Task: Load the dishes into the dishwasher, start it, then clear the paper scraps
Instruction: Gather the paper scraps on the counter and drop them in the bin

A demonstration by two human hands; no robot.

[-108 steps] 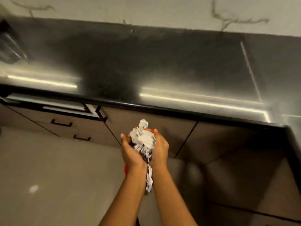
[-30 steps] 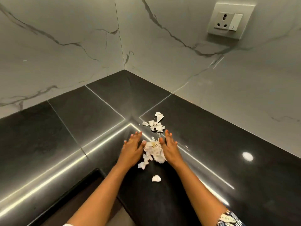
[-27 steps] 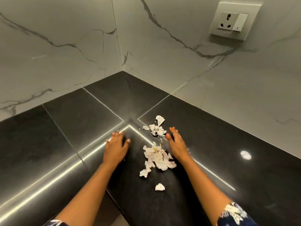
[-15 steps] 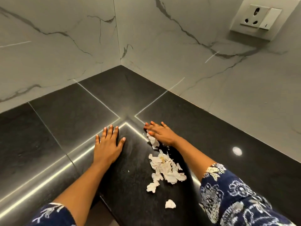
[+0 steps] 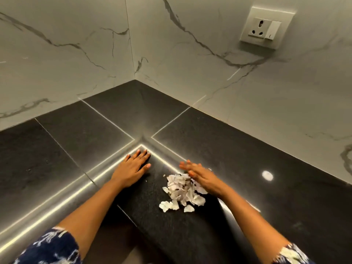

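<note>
Entry: paper scraps, being gathered on the black countertop; judged the closing step of the task.

Detail: the torn white scraps lie in one loose heap near the counter's front edge, with a few stray pieces at its near side. The right hand has straight, slightly spread fingers, motion-blurred; its inner edge touches the right flank of the heap and it grips nothing. The left hand lies flat, palm down on the counter, fingers extended, just beside the heap and clear of it, holding nothing. Next move, as judged: bring both hands in from either side, include the strays, and scoop or grip the heap for lifting away. No dishes or dishwasher in view. Also present: wall socket on the marble wall.
</note>
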